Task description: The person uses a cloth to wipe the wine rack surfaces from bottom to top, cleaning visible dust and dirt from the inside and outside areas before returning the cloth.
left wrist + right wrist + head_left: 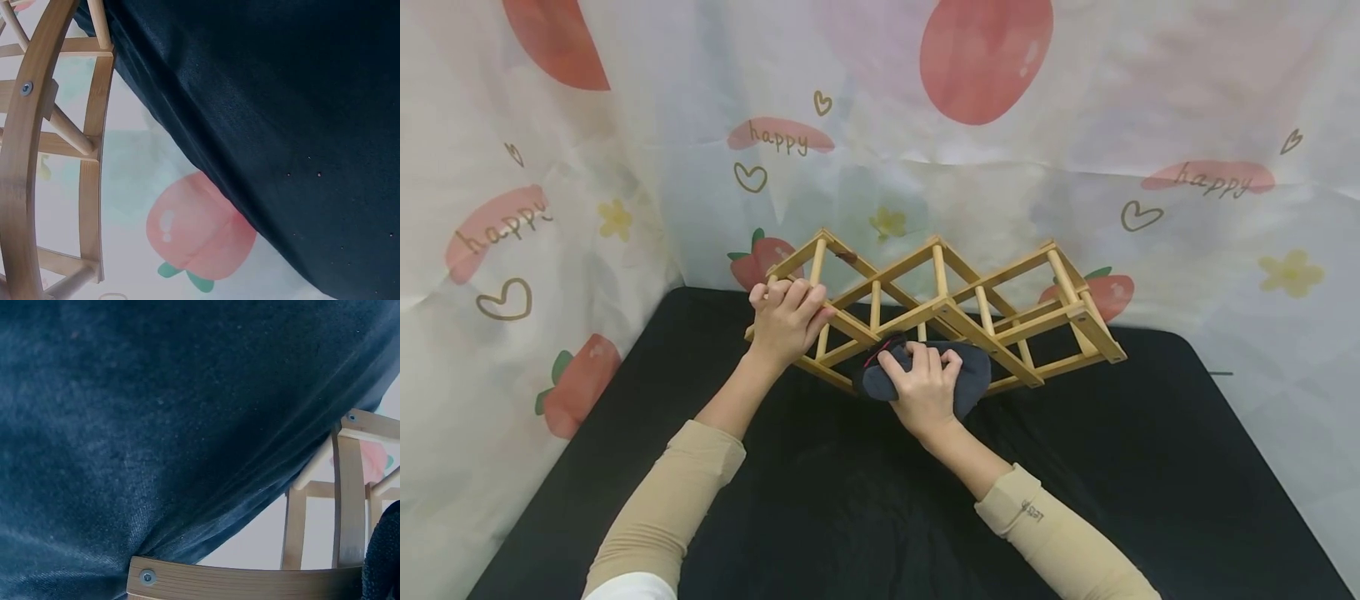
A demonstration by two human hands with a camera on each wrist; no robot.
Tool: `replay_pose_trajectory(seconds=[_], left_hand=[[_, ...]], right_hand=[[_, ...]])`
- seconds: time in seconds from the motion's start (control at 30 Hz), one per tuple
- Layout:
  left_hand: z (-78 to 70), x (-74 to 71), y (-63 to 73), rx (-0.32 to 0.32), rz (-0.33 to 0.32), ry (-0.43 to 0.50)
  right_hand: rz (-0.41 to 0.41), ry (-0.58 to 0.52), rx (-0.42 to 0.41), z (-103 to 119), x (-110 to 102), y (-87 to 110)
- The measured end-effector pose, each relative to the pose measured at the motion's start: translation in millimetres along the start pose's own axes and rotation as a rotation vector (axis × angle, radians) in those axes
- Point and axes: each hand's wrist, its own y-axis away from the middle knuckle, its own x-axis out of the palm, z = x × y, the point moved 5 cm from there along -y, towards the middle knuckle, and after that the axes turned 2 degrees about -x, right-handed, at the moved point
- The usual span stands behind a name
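A light wooden lattice rack [936,310] with crossed slats and round dowels stands towards the back of the black-covered table. My left hand [786,321] grips its left end, fingers curled over the upper bars. In front of the rack's lower middle, my right hand [925,385] grips a soft dark blue cloth item [973,375] with a black and red edge at its left; its exact kind I cannot tell. The left wrist view shows a curved slat [25,144] with a screw. At the right wrist view's edge, a bit of the dark cloth [382,556] overlaps the slats.
A black cloth [850,508] covers the table and reaches its back edge behind the rack. Beyond hangs a pale curtain [1037,167] printed with strawberries, hearts and "happy", close behind the rack and along the left side.
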Motion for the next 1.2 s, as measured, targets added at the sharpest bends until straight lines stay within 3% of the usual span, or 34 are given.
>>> replay_pose_trajectory(seconds=[0.43,0.83,1.2], left_hand=[[-1.9,2.1,-0.1,0.0,-0.013,-0.02],[5.8,-2.6,3.3,-0.031,-0.005,0.014],[0.1,-0.5,0.5,-0.02,0.008,0.003]], right_hand=[[0.005,-0.054,0.036,-5.7,-3.9,4.2],[0.173,-0.03,0.088,-34.5,-11.8,39.8],[0.18,-0.043,0.073,-28.7,-10.7,32.7]])
